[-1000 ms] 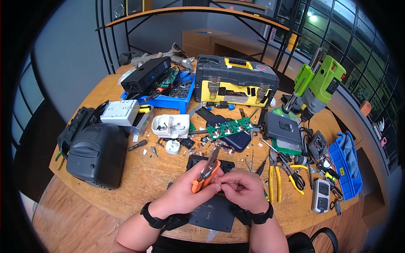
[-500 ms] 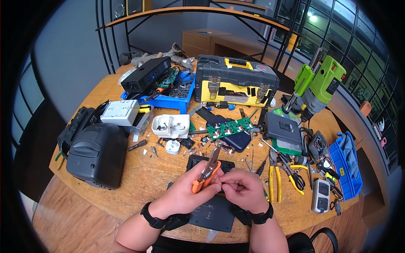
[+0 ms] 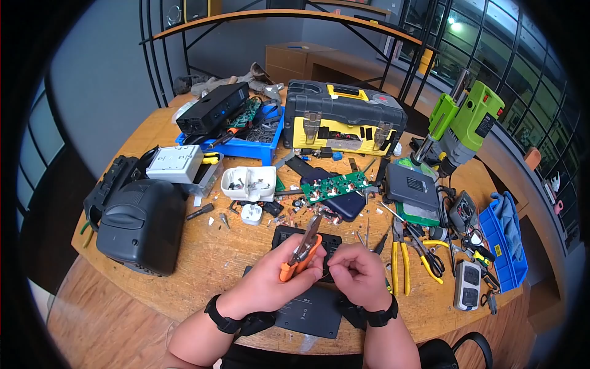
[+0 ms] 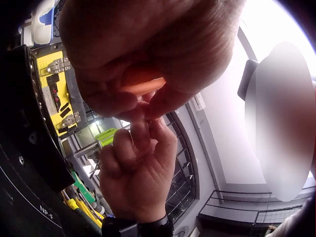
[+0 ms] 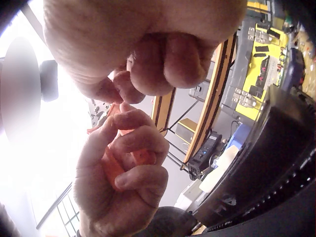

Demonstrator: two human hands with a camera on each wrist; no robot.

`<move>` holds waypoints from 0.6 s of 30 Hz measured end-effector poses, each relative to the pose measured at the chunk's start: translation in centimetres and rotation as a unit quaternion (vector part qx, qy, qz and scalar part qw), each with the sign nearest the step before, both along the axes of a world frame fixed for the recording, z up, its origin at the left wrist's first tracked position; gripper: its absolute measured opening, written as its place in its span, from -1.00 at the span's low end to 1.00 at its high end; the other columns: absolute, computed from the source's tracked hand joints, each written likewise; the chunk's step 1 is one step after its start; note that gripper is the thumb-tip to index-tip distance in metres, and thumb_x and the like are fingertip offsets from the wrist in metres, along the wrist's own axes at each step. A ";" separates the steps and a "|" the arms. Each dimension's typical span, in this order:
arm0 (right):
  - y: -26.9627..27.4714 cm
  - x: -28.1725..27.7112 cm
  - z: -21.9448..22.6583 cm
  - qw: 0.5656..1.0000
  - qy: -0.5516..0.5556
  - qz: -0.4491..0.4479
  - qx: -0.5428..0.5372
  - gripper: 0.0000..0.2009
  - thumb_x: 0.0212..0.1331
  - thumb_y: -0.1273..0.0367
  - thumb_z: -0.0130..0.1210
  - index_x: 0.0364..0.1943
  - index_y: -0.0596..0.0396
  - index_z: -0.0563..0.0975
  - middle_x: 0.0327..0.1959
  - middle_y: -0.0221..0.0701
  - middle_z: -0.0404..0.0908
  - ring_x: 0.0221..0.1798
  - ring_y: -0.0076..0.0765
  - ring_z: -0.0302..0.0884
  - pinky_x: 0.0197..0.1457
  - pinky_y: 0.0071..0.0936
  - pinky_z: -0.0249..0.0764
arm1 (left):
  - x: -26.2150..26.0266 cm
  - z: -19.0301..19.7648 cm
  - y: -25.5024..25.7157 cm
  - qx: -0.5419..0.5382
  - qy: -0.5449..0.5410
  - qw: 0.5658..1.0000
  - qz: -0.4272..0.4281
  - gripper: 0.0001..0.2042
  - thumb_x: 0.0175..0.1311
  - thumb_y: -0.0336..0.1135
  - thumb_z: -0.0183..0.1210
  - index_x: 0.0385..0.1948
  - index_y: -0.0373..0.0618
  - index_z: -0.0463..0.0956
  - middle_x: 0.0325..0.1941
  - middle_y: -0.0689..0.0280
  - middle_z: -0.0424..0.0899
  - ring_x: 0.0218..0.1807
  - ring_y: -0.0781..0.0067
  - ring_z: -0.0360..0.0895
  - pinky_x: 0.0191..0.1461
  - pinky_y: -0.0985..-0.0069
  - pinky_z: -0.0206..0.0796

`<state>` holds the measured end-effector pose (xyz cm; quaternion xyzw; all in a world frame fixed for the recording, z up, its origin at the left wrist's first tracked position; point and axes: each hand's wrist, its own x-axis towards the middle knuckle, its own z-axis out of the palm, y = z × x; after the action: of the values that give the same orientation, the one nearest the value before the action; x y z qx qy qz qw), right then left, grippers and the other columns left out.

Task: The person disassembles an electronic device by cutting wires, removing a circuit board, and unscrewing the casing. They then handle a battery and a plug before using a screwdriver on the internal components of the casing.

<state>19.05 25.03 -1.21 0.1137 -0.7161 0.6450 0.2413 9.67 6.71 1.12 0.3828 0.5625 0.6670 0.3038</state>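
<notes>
My left hand (image 3: 267, 277) grips pliers with orange handles (image 3: 300, 265), their metal jaws pointing up and away. In the right wrist view the orange handle (image 5: 114, 168) lies across the palm, under curled fingers. Close beside the left thumb, my right hand (image 3: 359, 277) has its thumb and forefinger pinched together on a small thin piece, mostly hidden by the fingertips. In the left wrist view the fingertips of both hands meet below the orange handle (image 4: 143, 88). Under the hands lies a black flat device (image 3: 307, 317) with printed markings; its far part shows beyond the left fingers.
Beyond the hands are a green circuit board (image 3: 335, 186), a white tray (image 3: 249, 184) of small parts and scattered scraps. Yellow-handled pliers (image 3: 401, 264) lie right, near a blue bin (image 3: 504, 252). A toolbox (image 3: 344, 117) and green drill (image 3: 479, 117) stand behind; a black case (image 3: 141, 227) stands left.
My right fingertips have drawn slightly right, away from the left thumb, opening a small gap between the hands. The left hand and pliers have stayed nearly still.
</notes>
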 end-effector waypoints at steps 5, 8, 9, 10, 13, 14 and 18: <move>0.4 0.1 0.4 1.000 -0.015 0.008 0.008 -0.85 0.22 0.62 0.29 -0.17 0.16 0.62 -0.42 -0.52 0.56 -0.47 -0.74 0.38 -0.45 -0.70 0.31 | 0.2 0.4 -0.1 -0.027 -0.006 1.000 0.006 -0.69 0.45 -0.49 0.24 0.17 -0.19 0.44 -0.09 0.37 0.63 0.01 0.64 0.57 0.15 0.57 0.44; 0.6 0.0 0.4 0.999 0.002 0.003 0.053 -0.83 0.20 0.62 0.30 -0.16 0.15 0.63 -0.42 -0.52 0.56 -0.48 -0.74 0.36 -0.46 -0.68 0.29 | 0.1 0.3 -0.1 -0.023 0.001 1.000 0.007 -0.68 0.45 -0.49 0.24 0.17 -0.19 0.44 -0.08 0.37 0.63 0.01 0.63 0.57 0.16 0.56 0.44; 0.6 -0.1 0.4 0.998 0.004 0.003 0.057 -0.82 0.19 0.62 0.30 -0.16 0.15 0.64 -0.43 -0.53 0.55 -0.48 -0.73 0.36 -0.46 -0.68 0.29 | 0.1 0.3 -0.1 -0.023 0.001 1.000 0.007 -0.68 0.45 -0.49 0.24 0.17 -0.19 0.44 -0.08 0.37 0.63 0.01 0.63 0.57 0.16 0.56 0.44; 0.6 -0.1 0.4 0.998 0.006 0.004 0.061 -0.82 0.18 0.62 0.31 -0.16 0.14 0.64 -0.44 -0.53 0.54 -0.49 -0.73 0.35 -0.47 -0.68 0.28 | 0.1 0.2 -0.1 -0.014 0.009 1.000 0.008 -0.68 0.45 -0.49 0.24 0.17 -0.19 0.44 -0.08 0.36 0.63 0.01 0.63 0.57 0.16 0.56 0.44; 0.5 -0.1 0.7 0.998 0.009 -0.006 0.067 -0.80 0.15 0.63 0.32 -0.16 0.12 0.66 -0.46 -0.54 0.52 -0.50 -0.69 0.36 -0.48 -0.65 0.28 | 0.1 0.1 -0.1 0.000 0.010 1.000 0.008 -0.68 0.45 -0.51 0.24 0.17 -0.18 0.44 -0.08 0.37 0.62 0.02 0.63 0.56 0.17 0.56 0.43; 0.5 -0.1 0.8 0.998 0.009 -0.006 0.067 -0.80 0.15 0.63 0.32 -0.16 0.12 0.66 -0.46 -0.54 0.52 -0.50 -0.69 0.36 -0.48 -0.65 0.28 | 0.1 0.1 -0.1 0.005 0.003 1.000 0.006 -0.68 0.45 -0.51 0.24 0.17 -0.18 0.43 -0.07 0.37 0.61 0.02 0.64 0.55 0.17 0.56 0.43; 0.7 -0.2 1.2 0.990 0.043 -0.035 0.133 -0.78 0.09 0.63 0.34 -0.18 0.09 0.68 -0.52 -0.51 0.48 -0.53 -0.61 0.37 -0.49 -0.59 0.28 | 0.1 0.0 0.0 0.019 -0.020 1.000 0.002 -0.68 0.45 -0.52 0.23 0.17 -0.18 0.42 -0.07 0.39 0.59 0.01 0.64 0.54 0.17 0.57 0.42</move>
<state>18.89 25.72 -0.02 0.1476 -0.7879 0.5296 0.2773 9.78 6.68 1.14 0.3738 0.5443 0.6858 0.3061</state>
